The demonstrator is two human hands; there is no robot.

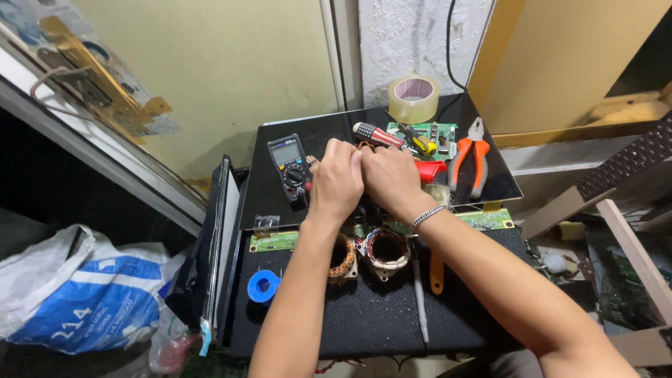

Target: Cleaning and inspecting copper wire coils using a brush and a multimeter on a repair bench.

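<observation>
1. Clearly, both hands were brought together over the dark glossy panel (280, 203); the left hand (336, 183) and right hand (390, 178) touched knuckle to knuckle, fingers curled inward.
2. Both hands were closed around something small between them. A trace of copper-coloured wire (364, 145) showed just above the knuckles; what exactly was pinched could not be told, since the fingers hid it.
3. The two-handed pinch, judged from the posture, suited fine work on thin wire: one hand steadying, the other working.
4. Just left of the left hand lay a digital multimeter (289, 166), face up, within easy reach.
5. Beyond the right hand lay a screwdriver with a striped handle (378, 135), a green circuit board (441, 136) and orange-handled pliers (469, 164); a roll of clear tape (414, 98) stood farther back.
6. Below the wrists, on the black foam mat (364, 315), sat two wound copper coils (381, 250), side by side, near a blue tape roll (263, 285) to the left.
7. A metal bracelet (427, 217) circled the right wrist.
</observation>
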